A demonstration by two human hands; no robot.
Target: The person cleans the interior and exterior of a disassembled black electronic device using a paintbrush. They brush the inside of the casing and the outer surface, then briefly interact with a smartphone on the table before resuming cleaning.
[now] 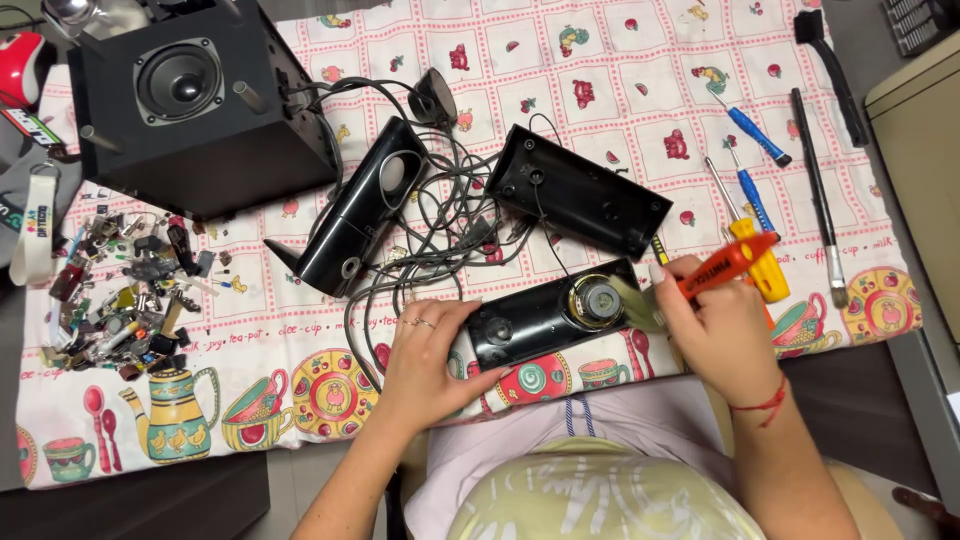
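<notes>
Black plastic, the opened speaker half lies at the desk's near edge on the patterned cloth; it looks light, stiff and smooth, its exposed driver probably fragile, so best gripped by the shell ends; the left hand presses flat, fingers spread, on its left end; the right hand is closed around an orange-handled brush touching the driver

2 hands, 1 subwoofer, 3 small speaker shells, 3 blue screwdrivers.
</notes>
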